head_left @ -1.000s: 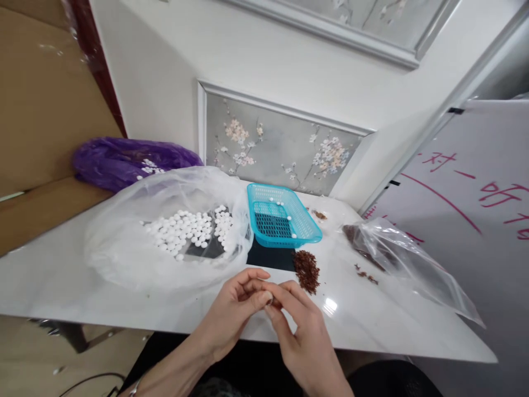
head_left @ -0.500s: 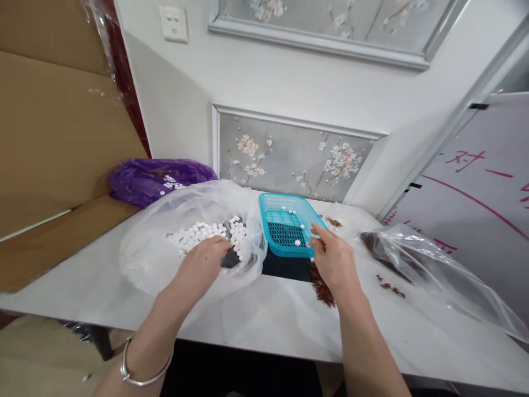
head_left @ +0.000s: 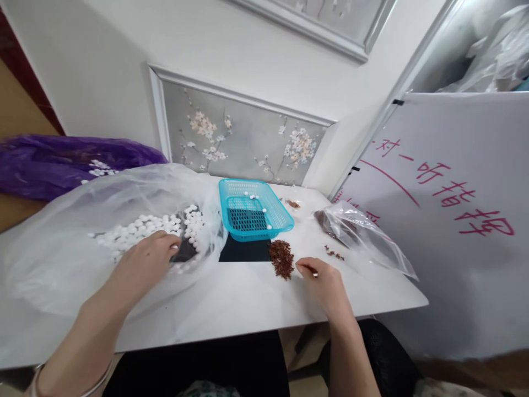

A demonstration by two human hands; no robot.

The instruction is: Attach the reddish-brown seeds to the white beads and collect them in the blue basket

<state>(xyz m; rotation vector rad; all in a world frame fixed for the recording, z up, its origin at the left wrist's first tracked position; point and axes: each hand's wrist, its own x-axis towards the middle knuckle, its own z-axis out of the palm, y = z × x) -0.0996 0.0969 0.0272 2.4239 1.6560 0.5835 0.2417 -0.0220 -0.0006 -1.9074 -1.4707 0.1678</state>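
1. The near edge of the white, smooth-topped counter runs below both forearms; a rigid metal bangle circles the left wrist.
2. The left hand reaches over the counter's left part, into the mouth of a crinkled, translucent plastic bag. Its fingers bend downward; I cannot tell whether this grip is apart, together or clamped on a ball.
3. The right hand is above the counter's right part, nearer the near edge than the far one. Its grip is together at the fingertips, just beside the brown heap; anything between them is too small to make out.
4. That heap of reddish-brown, flaky, splintery pieces lies right of the counter's middle. A few similar loose bits lie toward the right corner.
5. White balls, matte and rounded, cluster within the translucent bag.
6. A flat black sheet lies partly beneath a turquoise lattice-walled plastic basket with rounded corners, near the counter's far edge. Several white balls sit inside it.
7. Along the right edge slumps a glossy clear bag with dark brown contents.
8. At the far left, a thin, wrinkled purple bag holds more white balls.
9. Behind the far edge stands a silver-framed floral panel.
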